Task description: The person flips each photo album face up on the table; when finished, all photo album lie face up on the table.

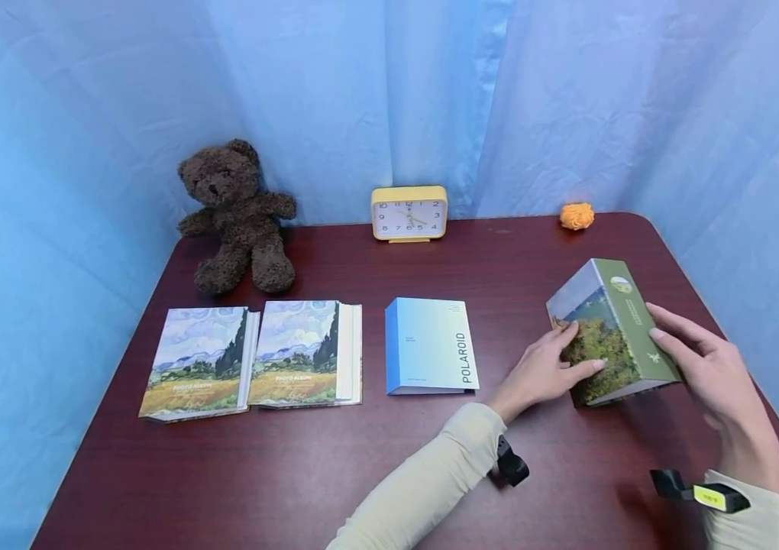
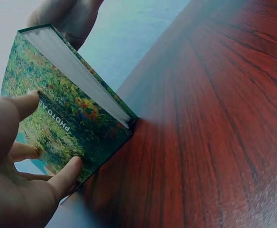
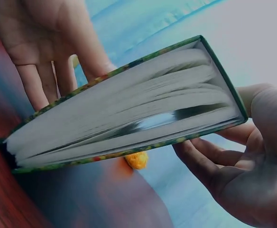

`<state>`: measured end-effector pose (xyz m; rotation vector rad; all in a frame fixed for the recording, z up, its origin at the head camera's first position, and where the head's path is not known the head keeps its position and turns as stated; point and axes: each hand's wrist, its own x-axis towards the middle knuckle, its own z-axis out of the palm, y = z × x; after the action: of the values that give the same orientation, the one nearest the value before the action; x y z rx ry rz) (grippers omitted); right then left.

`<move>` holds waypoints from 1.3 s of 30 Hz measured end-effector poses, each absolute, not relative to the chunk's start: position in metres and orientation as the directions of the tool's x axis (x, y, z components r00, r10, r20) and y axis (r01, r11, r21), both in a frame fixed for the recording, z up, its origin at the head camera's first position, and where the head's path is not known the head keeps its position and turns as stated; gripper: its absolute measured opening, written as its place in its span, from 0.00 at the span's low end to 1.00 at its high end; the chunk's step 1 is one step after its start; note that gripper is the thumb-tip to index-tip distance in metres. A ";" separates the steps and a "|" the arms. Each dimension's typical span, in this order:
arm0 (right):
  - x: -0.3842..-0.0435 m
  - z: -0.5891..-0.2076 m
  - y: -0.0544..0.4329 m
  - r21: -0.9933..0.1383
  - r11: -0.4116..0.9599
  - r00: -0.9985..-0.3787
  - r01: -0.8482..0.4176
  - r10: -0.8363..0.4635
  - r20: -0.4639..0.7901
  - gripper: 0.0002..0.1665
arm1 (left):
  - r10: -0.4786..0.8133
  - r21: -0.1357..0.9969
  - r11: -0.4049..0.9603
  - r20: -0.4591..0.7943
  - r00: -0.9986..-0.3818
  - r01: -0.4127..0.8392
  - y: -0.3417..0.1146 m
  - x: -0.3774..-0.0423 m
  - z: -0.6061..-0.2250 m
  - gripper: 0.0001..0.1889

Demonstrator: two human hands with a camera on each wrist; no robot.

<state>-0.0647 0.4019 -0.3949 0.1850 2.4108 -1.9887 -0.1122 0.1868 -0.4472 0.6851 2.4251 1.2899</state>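
A thick photo album (image 1: 592,336) stands tilted at the table's right side, its green spine (image 1: 637,325) raised and its fore-edge low by the tabletop. My left hand (image 1: 544,367) rests with fairly straight, spread fingers on the painted garden cover, thumb nearer the spine. My right hand (image 1: 712,367) holds the album at the spine; in the right wrist view its fingers (image 3: 200,164) bend against the back cover. From below, the white page edges (image 3: 124,109) show slightly fanned between the covers. The left wrist view shows part of the lettering on the cover (image 2: 58,109).
Two landscape photo albums, a left one (image 1: 197,359) and its neighbour (image 1: 300,351), lie side by side at left. A blue Polaroid album (image 1: 431,344) lies mid-table. Behind are a brown teddy bear (image 1: 234,214), a yellow clock (image 1: 408,214) and an orange ball-like thing (image 1: 577,216).
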 end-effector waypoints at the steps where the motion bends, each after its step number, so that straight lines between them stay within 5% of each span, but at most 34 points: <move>1: -0.065 -0.395 0.400 -0.976 0.194 -0.993 0.096 0.080 -0.081 0.30 | 0.540 0.838 0.478 -0.043 -0.840 0.264 0.186 -0.113 -0.447 0.37; 16: -0.070 -0.391 0.368 -0.939 0.344 -0.999 -0.009 0.042 0.025 0.30 | 0.487 0.881 0.392 0.044 -0.873 0.263 0.173 -0.114 -0.419 0.36; 39: -0.078 -0.409 0.354 -0.897 0.443 -0.989 -0.006 -0.134 -0.060 0.31 | 0.438 0.881 0.377 0.103 -0.893 0.286 0.144 -0.111 -0.406 0.37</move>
<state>-0.0776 0.3539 -0.4089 -0.1246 2.5631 -1.5919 -0.1110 0.1438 -0.4063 0.6579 2.4804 1.5414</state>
